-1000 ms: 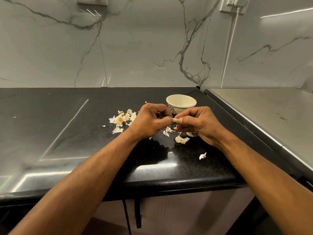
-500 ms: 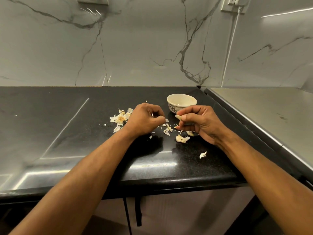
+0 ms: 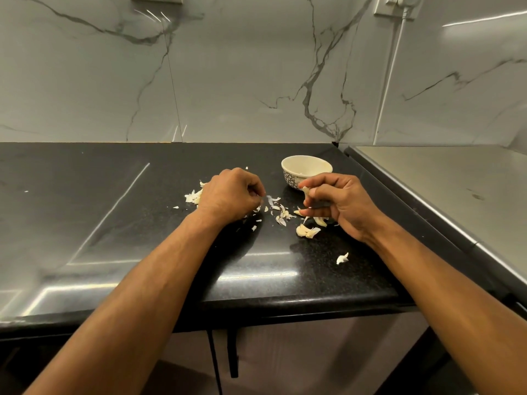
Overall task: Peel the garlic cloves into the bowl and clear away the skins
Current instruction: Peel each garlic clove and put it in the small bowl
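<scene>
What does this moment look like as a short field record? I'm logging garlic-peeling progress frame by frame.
left hand: curled, low over the counter, among loose skins; whether it pinches a skin cannot be told
right hand: pinches a garlic clove
bowl: upright behind the right hand, contents not visible
skins: scattered on the black counter between and beside the hands
unpeeled cloves: small cluster in front of the right hand
stray piece: lies apart, nearer the counter edge

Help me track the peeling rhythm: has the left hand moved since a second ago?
Yes. The left hand has pulled leftward, away from the right hand and the bowl, and down toward the countertop by the garlic skins.
</scene>
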`<state>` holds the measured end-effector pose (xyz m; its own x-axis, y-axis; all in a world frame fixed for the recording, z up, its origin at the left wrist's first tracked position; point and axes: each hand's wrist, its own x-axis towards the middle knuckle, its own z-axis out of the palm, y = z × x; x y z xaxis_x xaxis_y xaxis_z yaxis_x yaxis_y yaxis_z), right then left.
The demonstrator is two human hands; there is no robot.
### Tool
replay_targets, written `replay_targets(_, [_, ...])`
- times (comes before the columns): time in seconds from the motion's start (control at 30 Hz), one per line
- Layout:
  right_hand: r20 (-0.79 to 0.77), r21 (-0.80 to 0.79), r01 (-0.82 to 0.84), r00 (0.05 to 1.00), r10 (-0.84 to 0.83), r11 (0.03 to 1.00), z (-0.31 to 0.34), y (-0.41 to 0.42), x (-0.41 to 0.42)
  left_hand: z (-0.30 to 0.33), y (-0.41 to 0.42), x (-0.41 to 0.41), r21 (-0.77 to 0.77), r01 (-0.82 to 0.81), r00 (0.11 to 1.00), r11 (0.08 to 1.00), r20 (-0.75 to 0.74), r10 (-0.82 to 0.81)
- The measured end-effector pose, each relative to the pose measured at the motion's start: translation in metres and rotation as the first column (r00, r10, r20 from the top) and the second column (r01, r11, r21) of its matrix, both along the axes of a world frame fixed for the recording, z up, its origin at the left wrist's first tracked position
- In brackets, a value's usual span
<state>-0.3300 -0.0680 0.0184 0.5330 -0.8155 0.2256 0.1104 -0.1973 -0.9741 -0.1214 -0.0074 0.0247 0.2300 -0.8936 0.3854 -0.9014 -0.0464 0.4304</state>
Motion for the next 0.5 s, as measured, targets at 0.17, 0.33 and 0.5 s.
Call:
replay_targets(0.17, [0.011,-0.050,0.027,1.000,-0.026,0.998,-0.001,0.000,0.000,-0.003,-0.002,-0.004,-0.068,0.097,0.992,0.993,-0.079,-0.102])
replay_targets(0.33, [0.035,-0.086,0.048,0.998,-0.045,0.995,-0.002,0.000,0.001,-0.005,0.001,-0.022,-0.237,0.340,0.900,0.910,-0.198,-0.388])
replay_targets(0.5, [0.010,-0.134,0.026,1.000,-0.024,0.991,-0.002,0.001,0.001,-0.003,0.003,-0.027,-0.275,0.441,0.834,0.854,-0.225,-0.503])
